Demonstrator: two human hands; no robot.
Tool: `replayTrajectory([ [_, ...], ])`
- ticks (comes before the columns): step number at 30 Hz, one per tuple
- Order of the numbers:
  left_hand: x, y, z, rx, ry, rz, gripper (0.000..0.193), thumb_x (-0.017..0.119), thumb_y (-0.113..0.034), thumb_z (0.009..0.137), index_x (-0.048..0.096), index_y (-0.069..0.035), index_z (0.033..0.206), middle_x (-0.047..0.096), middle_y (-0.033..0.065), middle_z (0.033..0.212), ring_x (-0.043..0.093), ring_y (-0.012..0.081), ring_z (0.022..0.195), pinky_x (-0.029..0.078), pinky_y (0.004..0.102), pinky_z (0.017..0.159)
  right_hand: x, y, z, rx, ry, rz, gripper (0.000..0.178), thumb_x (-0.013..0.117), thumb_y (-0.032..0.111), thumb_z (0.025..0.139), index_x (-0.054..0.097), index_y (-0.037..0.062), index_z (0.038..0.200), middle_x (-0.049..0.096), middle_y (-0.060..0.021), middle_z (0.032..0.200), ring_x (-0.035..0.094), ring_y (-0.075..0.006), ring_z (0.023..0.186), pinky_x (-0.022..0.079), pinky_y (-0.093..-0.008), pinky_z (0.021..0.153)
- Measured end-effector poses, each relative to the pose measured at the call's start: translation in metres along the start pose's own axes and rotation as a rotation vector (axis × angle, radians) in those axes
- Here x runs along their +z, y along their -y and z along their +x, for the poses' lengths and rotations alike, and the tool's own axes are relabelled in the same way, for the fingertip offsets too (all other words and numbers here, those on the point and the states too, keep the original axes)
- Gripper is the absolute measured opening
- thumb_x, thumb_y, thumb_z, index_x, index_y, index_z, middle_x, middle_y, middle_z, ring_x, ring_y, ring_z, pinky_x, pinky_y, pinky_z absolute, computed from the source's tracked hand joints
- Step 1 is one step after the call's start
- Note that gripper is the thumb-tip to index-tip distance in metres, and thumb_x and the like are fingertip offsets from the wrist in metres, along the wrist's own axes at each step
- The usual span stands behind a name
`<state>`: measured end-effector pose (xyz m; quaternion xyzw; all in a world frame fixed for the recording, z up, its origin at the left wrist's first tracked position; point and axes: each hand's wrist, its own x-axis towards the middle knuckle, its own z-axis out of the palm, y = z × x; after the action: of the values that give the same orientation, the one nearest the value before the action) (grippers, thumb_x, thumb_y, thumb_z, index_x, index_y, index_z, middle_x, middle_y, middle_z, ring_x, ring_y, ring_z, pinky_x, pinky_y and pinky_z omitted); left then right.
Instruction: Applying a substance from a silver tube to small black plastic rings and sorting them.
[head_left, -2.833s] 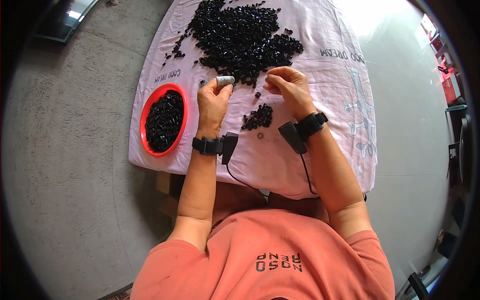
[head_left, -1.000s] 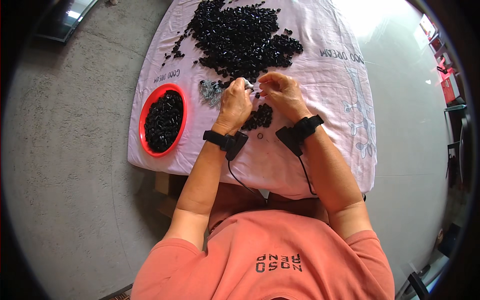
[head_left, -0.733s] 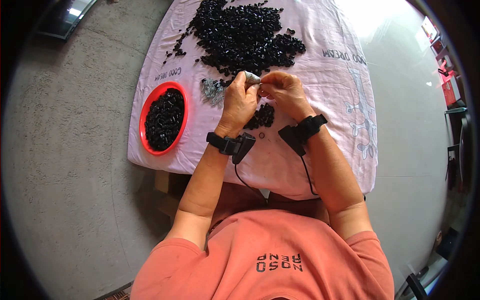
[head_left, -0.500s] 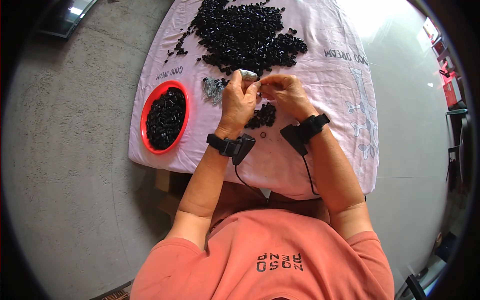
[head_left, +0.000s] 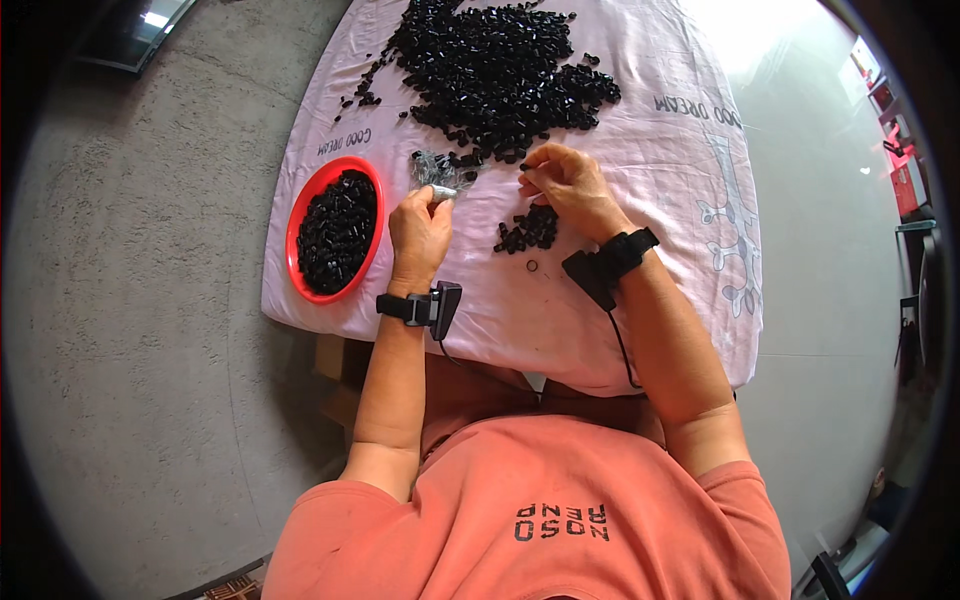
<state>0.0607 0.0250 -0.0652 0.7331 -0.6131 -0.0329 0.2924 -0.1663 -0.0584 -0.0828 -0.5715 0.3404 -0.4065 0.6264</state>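
Observation:
My left hand (head_left: 420, 235) is closed beside a small heap of clear, thin scraps (head_left: 432, 166). A silvery-white wrap (head_left: 441, 192) shows at its fingertips, seemingly round a finger; whatever the fingers hold is hidden. With thumb and forefinger my right hand (head_left: 578, 193) pinches a small black piece (head_left: 525, 168), just above the cloth. Below it lies a small cluster of black pieces (head_left: 528, 230), and beyond both hands spreads a big pile of shiny black pieces (head_left: 490, 75).
A red oval basin (head_left: 296, 270) full of black pieces stands at the table's left. Pink printed cloth (head_left: 660, 290) covers the table. One small dark ring (head_left: 532, 266) lies near the small cluster. Black wrist straps (head_left: 405, 307) with cables are on both my arms.
My hands, which were together, have parted. The left has moved left and nearer to me, beside the clear scraps. The right has stayed almost in place, and its black piece now shows.

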Motion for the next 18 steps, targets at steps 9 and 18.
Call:
replayTrajectory([
  [9, -0.003, -0.012, 0.002, -0.056, 0.102, -0.195, 0.013, 0.063, -0.011, 0.083, 0.068, -0.001, 0.089, 0.067, 0.018, 0.084, 0.066, 0.0365, 0.077, 0.051, 0.0428, 0.069, 0.0, 0.002, 0.0, 0.033, -0.019, 0.068, 0.013, 0.063, 0.006, 0.093, 0.066, -0.0031, 0.102, 0.072, -0.0099, 0.089, 0.073, -0.0166, 0.082, 0.059, -0.0269, 0.069],
  [18, 0.005, -0.011, 0.009, 0.023, 0.069, -0.034, 0.013, 0.063, -0.011, 0.083, 0.068, -0.001, 0.089, 0.066, 0.0196, 0.086, 0.065, 0.039, 0.081, 0.051, 0.0441, 0.073, -0.003, 0.001, 0.001, 0.03, -0.004, 0.129, 0.011, 0.065, 0.002, 0.091, 0.066, -0.0046, 0.1, 0.071, -0.0095, 0.089, 0.073, -0.0165, 0.081, 0.059, -0.0243, 0.068],
])
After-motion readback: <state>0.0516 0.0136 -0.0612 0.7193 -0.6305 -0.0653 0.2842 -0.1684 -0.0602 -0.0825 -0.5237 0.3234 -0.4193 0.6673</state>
